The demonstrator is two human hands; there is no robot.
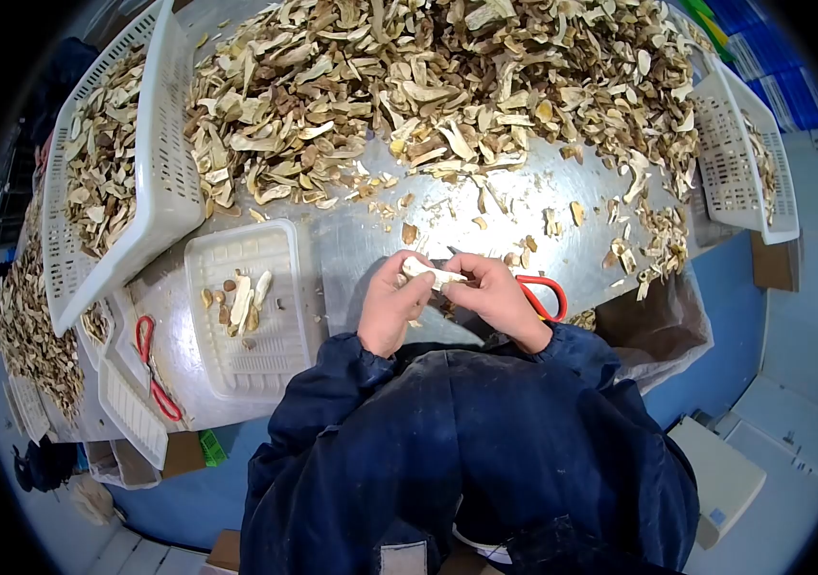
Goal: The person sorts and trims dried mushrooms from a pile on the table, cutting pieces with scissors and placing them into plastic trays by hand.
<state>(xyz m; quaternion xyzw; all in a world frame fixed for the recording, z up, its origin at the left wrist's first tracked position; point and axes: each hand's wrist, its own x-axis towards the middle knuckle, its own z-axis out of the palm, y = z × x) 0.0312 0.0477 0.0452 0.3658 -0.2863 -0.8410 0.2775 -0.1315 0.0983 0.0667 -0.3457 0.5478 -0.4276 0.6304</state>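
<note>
Close to my body, both hands meet over the metal table around a pale dried mushroom piece (435,275). My left hand (392,302) pinches one end between thumb and fingers. The other end is pinched by my right hand (494,295). A pair of scissors with a red handle (558,299) sticks out on the right of my right hand and appears tucked in it; most of the blades are hidden. To the left, a white tray (200,335) holds several mushroom pieces (245,305). Crumbs and small bits lie in front of my fingers.
A large heap of dried mushroom slices (428,86) covers the table's far side. White perforated baskets (164,144) with slices stand left and right (730,163). Another red-handled pair of scissors (152,369) lies left of the tray. A lined bin (663,331) sits below the right edge.
</note>
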